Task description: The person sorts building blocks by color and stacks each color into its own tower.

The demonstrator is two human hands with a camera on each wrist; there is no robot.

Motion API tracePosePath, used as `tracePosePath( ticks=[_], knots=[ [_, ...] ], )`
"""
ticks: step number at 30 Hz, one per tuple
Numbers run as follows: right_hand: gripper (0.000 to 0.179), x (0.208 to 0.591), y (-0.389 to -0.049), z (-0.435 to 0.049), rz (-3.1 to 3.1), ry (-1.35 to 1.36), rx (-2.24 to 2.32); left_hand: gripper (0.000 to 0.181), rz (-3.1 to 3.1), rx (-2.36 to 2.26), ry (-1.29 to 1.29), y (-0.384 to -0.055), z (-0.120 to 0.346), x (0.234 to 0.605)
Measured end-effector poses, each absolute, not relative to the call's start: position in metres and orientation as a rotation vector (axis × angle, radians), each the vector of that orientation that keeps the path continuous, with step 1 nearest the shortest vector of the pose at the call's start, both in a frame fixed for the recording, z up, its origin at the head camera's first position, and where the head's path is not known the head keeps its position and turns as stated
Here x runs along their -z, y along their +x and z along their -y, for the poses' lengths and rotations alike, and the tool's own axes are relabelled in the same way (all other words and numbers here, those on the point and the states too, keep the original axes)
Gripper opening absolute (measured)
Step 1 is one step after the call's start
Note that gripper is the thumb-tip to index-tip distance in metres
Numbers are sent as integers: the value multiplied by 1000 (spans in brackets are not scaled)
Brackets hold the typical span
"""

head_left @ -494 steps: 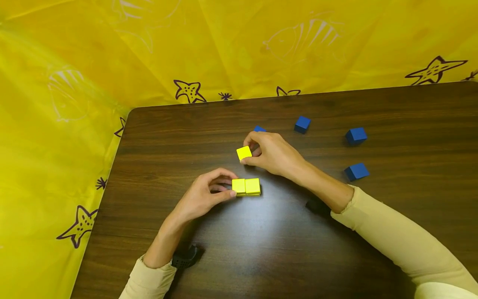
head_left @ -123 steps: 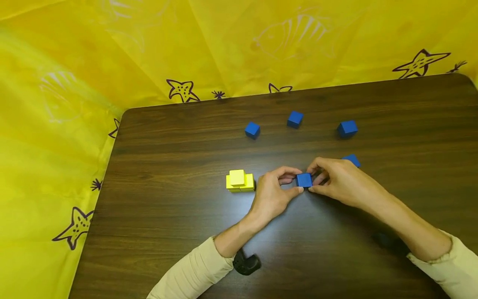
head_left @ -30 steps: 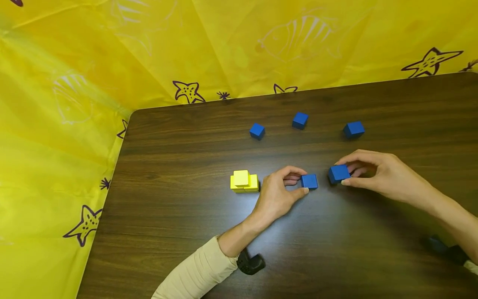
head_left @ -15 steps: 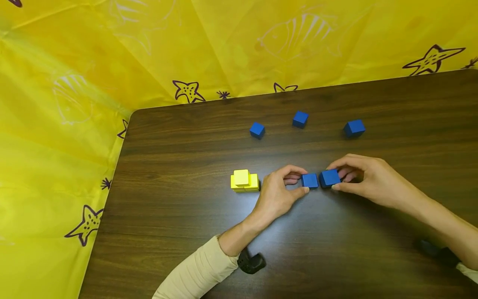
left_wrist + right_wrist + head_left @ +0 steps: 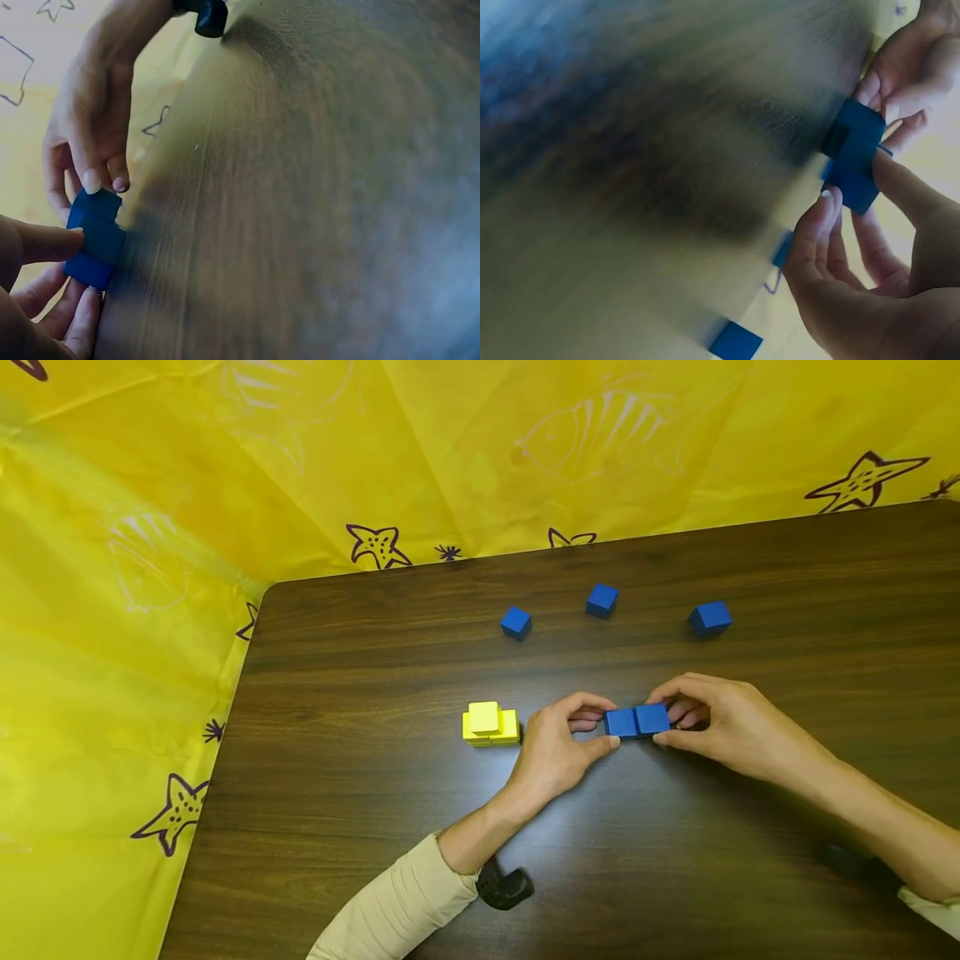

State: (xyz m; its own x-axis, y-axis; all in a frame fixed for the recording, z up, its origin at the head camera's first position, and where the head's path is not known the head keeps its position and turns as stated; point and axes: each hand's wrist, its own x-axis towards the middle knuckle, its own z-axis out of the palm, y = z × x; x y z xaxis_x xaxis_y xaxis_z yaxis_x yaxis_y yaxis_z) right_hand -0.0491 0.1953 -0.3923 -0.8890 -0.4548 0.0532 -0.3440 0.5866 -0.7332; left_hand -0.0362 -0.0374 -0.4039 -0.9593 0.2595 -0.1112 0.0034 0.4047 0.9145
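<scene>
Two blue cubes stand side by side near the middle of the table in the head view. My left hand (image 5: 553, 750) pinches the left blue cube (image 5: 621, 723) between thumb and fingers. From the other side, my right hand (image 5: 742, 727) grips the right blue cube (image 5: 652, 718), which is against the left one. The left wrist view shows my left thumb on the near blue cube (image 5: 94, 270), with the right hand (image 5: 94, 127) beyond. In the right wrist view, thumb and fingers hold the right cube (image 5: 855, 176). A small yellow block stack (image 5: 491, 727) stands left of my left hand.
Three more blue cubes lie apart toward the back of the dark wooden table (image 5: 337, 693): a left one (image 5: 516, 623), a middle one (image 5: 602, 601) and a right one (image 5: 710, 619). A yellow patterned cloth (image 5: 450, 452) hangs behind the table and along its left side.
The right hand has brought its blue cube leftward from a gap against the left cube. My left hand has kept its hold. Earlier still, a yellow block went on top of the yellow stack.
</scene>
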Motion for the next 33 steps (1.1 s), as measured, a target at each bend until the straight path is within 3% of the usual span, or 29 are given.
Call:
tracePosePath(
  ticks=[33],
  knots=[
    [37,394,-48,-184,-2757,-702,994,33,-2367,-1634,199,-38,40,405]
  ],
)
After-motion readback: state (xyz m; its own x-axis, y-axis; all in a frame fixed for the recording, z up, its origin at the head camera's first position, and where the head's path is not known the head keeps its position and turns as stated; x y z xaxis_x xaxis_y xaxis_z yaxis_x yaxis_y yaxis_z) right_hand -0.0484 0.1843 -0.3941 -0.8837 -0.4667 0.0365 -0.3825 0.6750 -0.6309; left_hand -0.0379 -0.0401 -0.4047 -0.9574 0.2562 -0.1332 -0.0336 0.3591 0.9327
